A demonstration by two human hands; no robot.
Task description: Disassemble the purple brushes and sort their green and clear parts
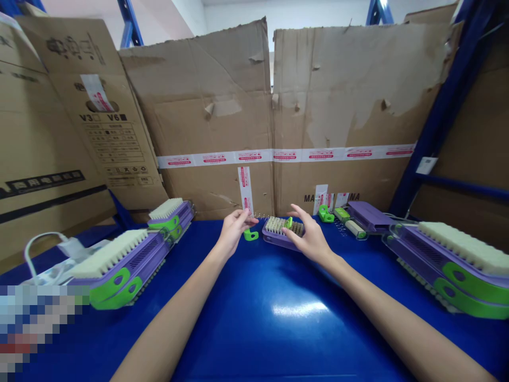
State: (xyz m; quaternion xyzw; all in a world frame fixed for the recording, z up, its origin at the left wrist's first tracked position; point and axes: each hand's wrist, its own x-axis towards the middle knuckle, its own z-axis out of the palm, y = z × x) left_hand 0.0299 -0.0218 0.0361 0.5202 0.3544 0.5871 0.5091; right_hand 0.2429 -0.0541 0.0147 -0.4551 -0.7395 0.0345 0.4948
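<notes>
Tall cardboard panels [199, 116] stand behind a glossy blue table [238, 329], before a white wall [234, 13].

left hand [231, 233]: bare | right hand [313, 240]: bare | left forearm [177, 307]: bare, tapering | right forearm [384, 300]: bare, tapering

On the carton [105, 130] at your left you can read "V3" beside an unfilled box and "V6" beside a filled black one; the table of characters below them is too small to make out, as is the row of handling signs under it. Farther left, a black band [45, 183] bears large Chinese characters, slanted and hard to read. Ahead of you, low on the right-hand cardboard panel [350, 95], stand "MA" and "NA", with tape between them. Red print repeats along the white tape [286, 155] across the cardboard, too fine to read.
</notes>
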